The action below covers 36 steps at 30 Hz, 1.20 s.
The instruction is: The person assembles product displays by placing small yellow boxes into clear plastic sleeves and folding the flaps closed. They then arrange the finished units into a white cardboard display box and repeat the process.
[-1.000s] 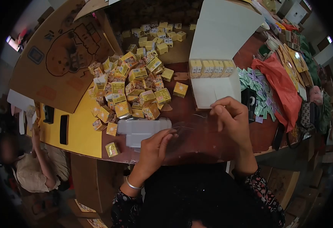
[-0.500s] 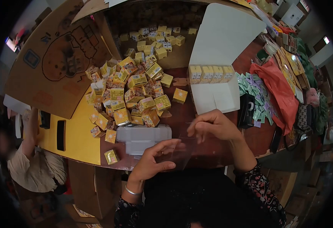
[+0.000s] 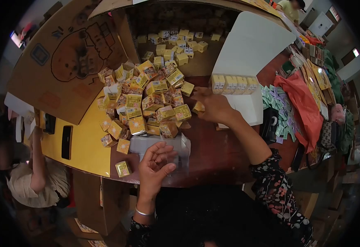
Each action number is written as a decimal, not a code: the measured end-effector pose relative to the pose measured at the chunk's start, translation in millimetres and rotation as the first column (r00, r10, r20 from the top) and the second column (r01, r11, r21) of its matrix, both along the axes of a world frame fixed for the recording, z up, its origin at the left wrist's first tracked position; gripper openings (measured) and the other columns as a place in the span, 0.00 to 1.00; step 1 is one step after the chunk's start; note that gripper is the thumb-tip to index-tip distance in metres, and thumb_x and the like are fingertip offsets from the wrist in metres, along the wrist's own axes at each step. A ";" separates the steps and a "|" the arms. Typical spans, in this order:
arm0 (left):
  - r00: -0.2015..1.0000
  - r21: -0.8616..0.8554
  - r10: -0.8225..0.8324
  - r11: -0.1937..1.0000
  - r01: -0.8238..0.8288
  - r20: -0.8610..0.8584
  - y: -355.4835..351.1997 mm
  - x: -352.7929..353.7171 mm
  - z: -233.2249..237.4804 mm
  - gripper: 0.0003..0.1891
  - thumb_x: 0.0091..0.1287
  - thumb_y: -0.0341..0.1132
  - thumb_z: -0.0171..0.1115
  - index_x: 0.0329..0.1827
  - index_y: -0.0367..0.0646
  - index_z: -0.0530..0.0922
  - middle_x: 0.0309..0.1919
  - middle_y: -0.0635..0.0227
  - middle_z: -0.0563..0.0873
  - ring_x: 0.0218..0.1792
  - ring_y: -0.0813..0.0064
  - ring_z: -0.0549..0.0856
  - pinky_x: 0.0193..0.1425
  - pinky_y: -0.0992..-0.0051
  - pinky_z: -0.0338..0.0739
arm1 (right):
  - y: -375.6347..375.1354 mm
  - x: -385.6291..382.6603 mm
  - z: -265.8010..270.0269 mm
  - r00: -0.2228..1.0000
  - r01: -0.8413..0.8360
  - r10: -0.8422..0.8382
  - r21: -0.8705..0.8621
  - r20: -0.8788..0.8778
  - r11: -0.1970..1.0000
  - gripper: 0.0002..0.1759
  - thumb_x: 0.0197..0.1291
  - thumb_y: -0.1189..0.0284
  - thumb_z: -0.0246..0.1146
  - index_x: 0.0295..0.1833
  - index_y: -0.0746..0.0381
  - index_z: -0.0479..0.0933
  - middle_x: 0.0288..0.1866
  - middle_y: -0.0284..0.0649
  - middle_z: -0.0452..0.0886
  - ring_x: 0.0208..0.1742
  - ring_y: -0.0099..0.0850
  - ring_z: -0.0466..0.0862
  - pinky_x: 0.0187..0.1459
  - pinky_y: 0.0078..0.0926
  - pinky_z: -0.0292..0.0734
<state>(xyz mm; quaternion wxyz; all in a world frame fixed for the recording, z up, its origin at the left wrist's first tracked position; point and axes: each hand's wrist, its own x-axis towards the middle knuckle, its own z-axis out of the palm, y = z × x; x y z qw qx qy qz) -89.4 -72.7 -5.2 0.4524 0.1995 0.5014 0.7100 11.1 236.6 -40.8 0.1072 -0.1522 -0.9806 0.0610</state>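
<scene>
My right hand [image 3: 215, 106] reaches over the table with its fingers curved around a small yellow box [image 3: 198, 108], which they partly cover. Near the table's front edge, my left hand [image 3: 154, 168] is raised, its fingers curled but apart from the thumb. A clear plastic tray [image 3: 141, 145] lies behind it. Some thin see-through plastic [image 3: 184, 154] shows beside those fingers; whether they touch it I cannot make out. Left of the right hand rises a heap of small yellow boxes [image 3: 149, 96]. One more yellow box [image 3: 123, 168] lies alone at the front.
An open white carton [image 3: 250, 109] with a row of small boxes [image 3: 234, 84] stands behind my right hand. Further right are green and purple packets [image 3: 281, 109] and a red bag [image 3: 297, 99]. A large cardboard box [image 3: 124, 37] and a phone [image 3: 66, 142] are left. Another person [image 3: 40, 181] sits there.
My right hand has moved away from my left, up and left onto the single yellow box. My left hand has turned more upright, and the clear plastic is no longer between both hands.
</scene>
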 end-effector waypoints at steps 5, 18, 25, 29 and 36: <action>0.999 0.002 -0.010 1.000 0.010 -0.042 10.2 7.5 -1.0 0.36 0.62 0.22 0.76 0.73 0.35 0.69 0.63 0.56 0.82 0.63 0.64 0.85 0.65 0.68 0.81 | -14.2 48.2 81.3 0.965 -0.011 -0.200 -0.792 -0.167 0.610 0.24 0.57 0.67 0.75 0.56 0.62 0.74 0.50 0.38 0.84 0.54 0.29 0.84 0.55 0.31 0.79; 0.960 0.010 -0.169 0.984 0.176 -0.224 54.4 56.9 -0.2 0.36 0.63 0.23 0.77 0.73 0.36 0.68 0.66 0.56 0.82 0.68 0.66 0.81 0.73 0.67 0.75 | -74.0 116.5 96.4 0.652 -0.565 -0.438 -0.782 -0.619 0.262 0.20 0.55 0.76 0.74 0.51 0.62 0.73 0.61 0.43 0.78 0.62 0.32 0.79 0.67 0.33 0.72; 0.963 0.058 -0.141 0.986 0.158 -0.229 54.4 63.2 5.7 0.36 0.64 0.23 0.76 0.74 0.35 0.67 0.68 0.55 0.80 0.72 0.65 0.78 0.76 0.67 0.73 | -84.8 112.3 96.5 0.762 -0.253 -0.232 -0.607 -0.605 0.753 0.19 0.49 0.79 0.76 0.49 0.62 0.80 0.59 0.45 0.82 0.58 0.38 0.82 0.62 0.34 0.77; 0.963 0.018 -0.150 0.987 0.158 -0.225 51.4 64.2 7.6 0.37 0.66 0.24 0.75 0.77 0.35 0.66 0.70 0.54 0.79 0.73 0.65 0.76 0.78 0.66 0.70 | -85.4 118.6 119.8 0.865 -0.153 -0.075 -0.405 -0.495 0.901 0.24 0.49 0.79 0.76 0.54 0.60 0.83 0.58 0.42 0.83 0.56 0.42 0.82 0.58 0.36 0.79; 0.950 0.080 -0.132 0.984 0.160 -0.284 50.6 69.2 7.3 0.38 0.68 0.24 0.72 0.79 0.33 0.63 0.73 0.54 0.75 0.74 0.66 0.75 0.79 0.66 0.70 | -77.8 116.4 133.5 0.917 -0.254 0.121 -0.320 -0.381 0.913 0.22 0.51 0.79 0.75 0.54 0.60 0.83 0.57 0.41 0.84 0.55 0.43 0.83 0.56 0.37 0.81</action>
